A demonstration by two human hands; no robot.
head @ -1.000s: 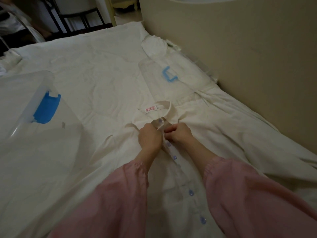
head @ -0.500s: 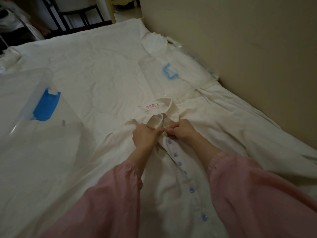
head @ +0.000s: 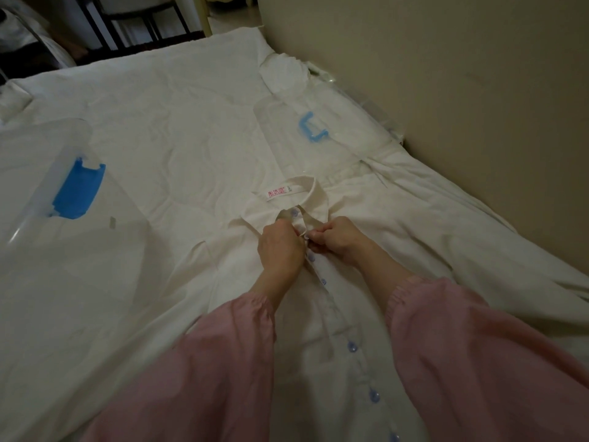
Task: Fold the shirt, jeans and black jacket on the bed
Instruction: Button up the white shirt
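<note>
Both of my hands are meeting at the top of the shirt (head: 350, 298), just under its collar (head: 314, 199). My left hand (head: 280, 247) and my right hand (head: 338, 239) are each pinching an edge of the front opening, fingers (head: 318, 235) curled tight on the cloth. I judge I am doing up the button there so the front is lying closed and flat for folding. The shirt is lying spread face up on the bed (head: 159, 138), collar pointing away from me, its far side reaching toward the wall (head: 446, 90). It is looking off-white and lightly creased, with pale blue buttons (head: 352, 347) running down toward me and a red-printed label (head: 275, 193) showing inside the neck.
</note>
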